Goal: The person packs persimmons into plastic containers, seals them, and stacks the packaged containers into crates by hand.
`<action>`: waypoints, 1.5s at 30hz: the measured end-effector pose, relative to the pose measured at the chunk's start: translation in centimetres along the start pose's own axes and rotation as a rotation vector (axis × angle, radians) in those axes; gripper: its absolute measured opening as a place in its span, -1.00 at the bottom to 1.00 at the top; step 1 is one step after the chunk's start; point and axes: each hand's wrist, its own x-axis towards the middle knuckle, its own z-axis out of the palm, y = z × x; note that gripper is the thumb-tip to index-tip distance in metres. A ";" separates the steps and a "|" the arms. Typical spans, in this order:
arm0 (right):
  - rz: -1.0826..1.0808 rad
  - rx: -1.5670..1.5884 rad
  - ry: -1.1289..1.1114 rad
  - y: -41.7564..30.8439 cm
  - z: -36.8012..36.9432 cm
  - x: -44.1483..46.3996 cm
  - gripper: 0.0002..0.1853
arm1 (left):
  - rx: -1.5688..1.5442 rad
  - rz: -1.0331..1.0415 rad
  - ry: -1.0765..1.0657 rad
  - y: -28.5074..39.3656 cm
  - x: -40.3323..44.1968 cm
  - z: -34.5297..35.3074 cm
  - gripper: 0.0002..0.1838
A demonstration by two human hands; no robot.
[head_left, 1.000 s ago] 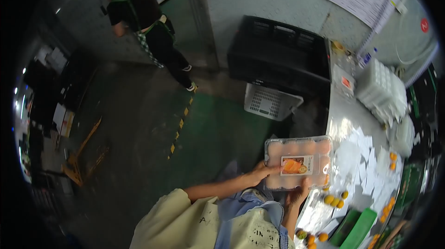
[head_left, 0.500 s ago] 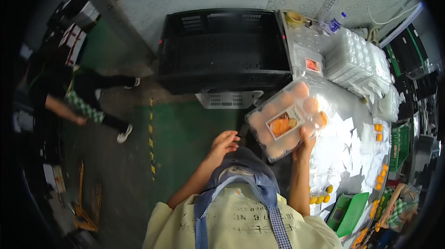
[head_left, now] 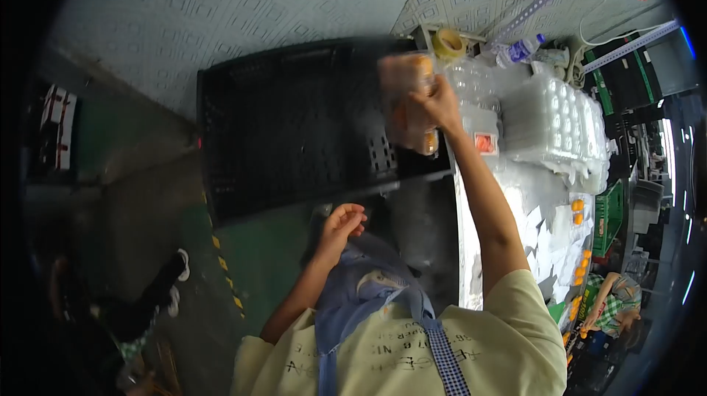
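The big black crate point(head_left: 294, 131) takes up the middle of my head camera view, and it looks nearer than it did a second ago. The long counter point(head_left: 515, 179) runs along its right side, with a tall stack of clear trays point(head_left: 556, 112) on it, just beside the crate. The clear pack of round orange things point(head_left: 403, 105) is what has moved most. A second ago it was in front of the body with both hands on it; now it is out over the right end of the crate, tipped up on its side. I take that to mean most of the carrying is done, but the pack is not let go yet. It is blurry, so I can't tell if it touches the crate. The right hand point(head_left: 443, 105) is clamped on the pack's right side, at the end of a long reach. The left hand point(head_left: 342, 225) is well apart from the pack, near the crate's front edge, with nothing in it and its fingers softly curled. Past the pack sit small things: a bottle point(head_left: 521, 49), a yellow roll of tape point(head_left: 448, 42) and a little red label point(head_left: 484, 143).
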 end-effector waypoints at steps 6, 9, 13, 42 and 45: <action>0.283 -0.362 -0.221 3.8 9.4 7.2 -0.44 | 0.011 -0.080 -0.025 4.2 7.7 -2.4 -0.78; 0.358 -0.374 -0.255 6.0 11.9 8.8 -0.40 | 0.058 -0.054 -0.032 4.5 12.0 -3.8 -0.77; 0.379 -0.352 -0.235 8.2 12.9 10.0 -0.40 | 0.178 -0.145 -0.075 4.1 18.0 -4.3 -0.73; 0.415 0.072 0.233 2.2 1.8 -19.7 -0.79 | 1.895 1.097 -0.537 10.9 37.6 6.7 -0.35; 0.454 0.143 0.215 1.7 1.6 -19.6 -0.81 | 2.211 1.280 -0.697 10.5 38.2 5.0 -0.75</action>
